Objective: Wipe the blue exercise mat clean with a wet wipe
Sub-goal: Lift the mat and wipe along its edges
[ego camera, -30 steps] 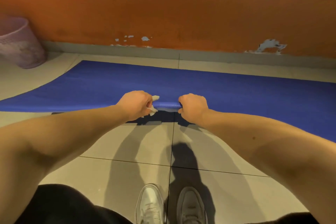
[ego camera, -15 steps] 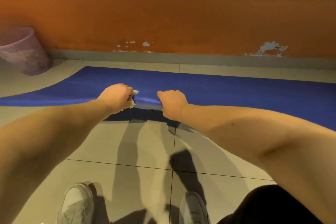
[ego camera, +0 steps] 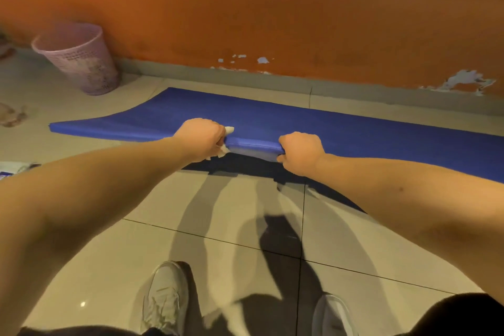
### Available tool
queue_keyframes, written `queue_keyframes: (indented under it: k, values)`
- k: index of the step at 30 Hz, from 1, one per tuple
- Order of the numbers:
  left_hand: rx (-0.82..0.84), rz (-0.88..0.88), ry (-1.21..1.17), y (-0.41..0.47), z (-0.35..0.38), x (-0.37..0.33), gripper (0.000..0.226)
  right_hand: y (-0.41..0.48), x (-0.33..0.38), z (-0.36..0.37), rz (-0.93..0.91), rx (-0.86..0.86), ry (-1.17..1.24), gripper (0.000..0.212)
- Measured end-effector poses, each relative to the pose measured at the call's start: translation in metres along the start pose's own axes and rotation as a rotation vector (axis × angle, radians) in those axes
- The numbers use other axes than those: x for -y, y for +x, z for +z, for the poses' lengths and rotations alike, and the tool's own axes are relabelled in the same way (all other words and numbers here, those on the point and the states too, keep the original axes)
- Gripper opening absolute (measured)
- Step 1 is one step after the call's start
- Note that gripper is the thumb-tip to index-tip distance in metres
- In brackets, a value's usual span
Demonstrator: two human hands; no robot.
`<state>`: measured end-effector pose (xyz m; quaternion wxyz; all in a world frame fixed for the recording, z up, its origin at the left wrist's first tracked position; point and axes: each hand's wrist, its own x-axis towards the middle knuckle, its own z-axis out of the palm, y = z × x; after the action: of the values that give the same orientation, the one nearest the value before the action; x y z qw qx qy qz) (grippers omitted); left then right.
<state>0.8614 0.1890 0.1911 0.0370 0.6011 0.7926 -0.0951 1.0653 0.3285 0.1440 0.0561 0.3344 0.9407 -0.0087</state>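
While both fists gripped the blue mat [ego camera: 354, 128] edge, lifting it, the left hand [ego camera: 203, 139] also pinched a wet wipe [ego camera: 227, 133], probably crumpled; right hand [ego camera: 301, 151] clenched.

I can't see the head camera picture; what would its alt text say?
Two bare hands grip the near edge of a blue exercise mat and lift it off a tiled floor; the left hand also pinches a white wet wipe, the right hand only the mat. A pink mesh wastebasket stands by the orange wall.
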Motion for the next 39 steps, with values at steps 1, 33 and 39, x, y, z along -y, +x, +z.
queue_keyframes:
  k: [1, 33, 39]
  values:
    - [0.016, -0.028, -0.003, -0.003, 0.001, 0.014, 0.030, 0.000, 0.001, 0.000, 0.005, 0.005, -0.002, 0.015]
    - [0.065, 0.261, -0.010, -0.002, 0.041, 0.072, 0.008, -0.012, 0.021, 0.001, 0.089, 0.095, -0.026, 0.020]
    - [0.037, 0.156, -0.013, -0.017, 0.044, 0.109, 0.008, -0.012, 0.027, 0.003, 0.139, 0.100, -0.012, 0.022]
